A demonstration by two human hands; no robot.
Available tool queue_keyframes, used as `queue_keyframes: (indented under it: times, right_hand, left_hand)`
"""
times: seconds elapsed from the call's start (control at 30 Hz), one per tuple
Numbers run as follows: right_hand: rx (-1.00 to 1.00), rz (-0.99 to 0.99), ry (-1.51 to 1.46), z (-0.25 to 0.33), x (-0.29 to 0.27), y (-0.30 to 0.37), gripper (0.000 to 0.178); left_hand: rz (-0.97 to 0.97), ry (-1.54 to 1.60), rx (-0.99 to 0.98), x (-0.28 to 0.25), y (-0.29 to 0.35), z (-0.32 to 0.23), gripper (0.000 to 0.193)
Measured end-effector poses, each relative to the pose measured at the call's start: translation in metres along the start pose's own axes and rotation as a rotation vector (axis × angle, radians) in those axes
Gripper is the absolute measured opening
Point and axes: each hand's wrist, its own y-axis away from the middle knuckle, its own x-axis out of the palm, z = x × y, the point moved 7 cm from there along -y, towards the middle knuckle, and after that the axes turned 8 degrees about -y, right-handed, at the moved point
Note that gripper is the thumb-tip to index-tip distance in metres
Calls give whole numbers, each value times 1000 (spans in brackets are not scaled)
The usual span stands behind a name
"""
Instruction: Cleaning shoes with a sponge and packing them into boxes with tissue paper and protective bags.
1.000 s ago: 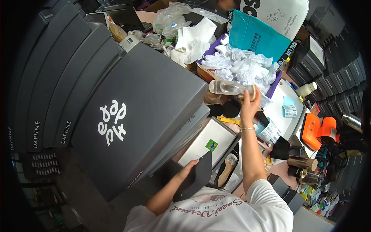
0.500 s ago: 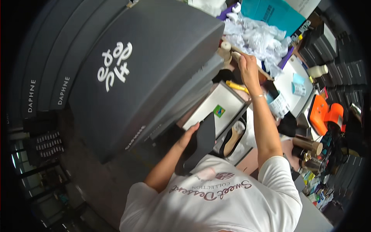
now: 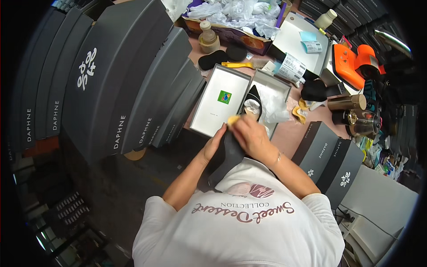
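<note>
"Just off centre, towards five o'clock, what is held?"
"A black shoe (image 3: 228, 155) is gripped along its edge by the half-closed left hand (image 3: 213, 146)."
"And by the right hand (image 3: 254, 137)?"
"A tan pad (image 3: 232, 119) is pinched in its curled grasp, at the shoe's twelve o'clock end."

Left forearm (image 3: 182, 180): bare, slanting up and inward from the lower left.
Left wrist (image 3: 204, 159): nearly in line with the forearm.
Left hand (image 3: 214, 144): closed in a grip, thumb side uppermost and extended; the other fingers mostly hidden.
Right forearm (image 3: 293, 174): bare, slanting up and inward from the lower right.
Right wrist (image 3: 273, 155): turned so that the back of the hand faces upward.
Right hand (image 3: 252, 138): fingers bent and pinching, directed leftward; fingertips just beside the left thumb, contact between them indeterminable.
</note>
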Motion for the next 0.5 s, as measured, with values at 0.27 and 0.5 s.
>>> queue_keyframes:
  times: [0.27,0.5]
  right_hand:
    - [-164,84,-41,39,5,13,12]
    - [-213,91,-16,29,13,-1,13]
  left_hand:
    - [-48,-323,178,4,14,-17,56]
    - [-77,-93,20,0,13,-7,57]
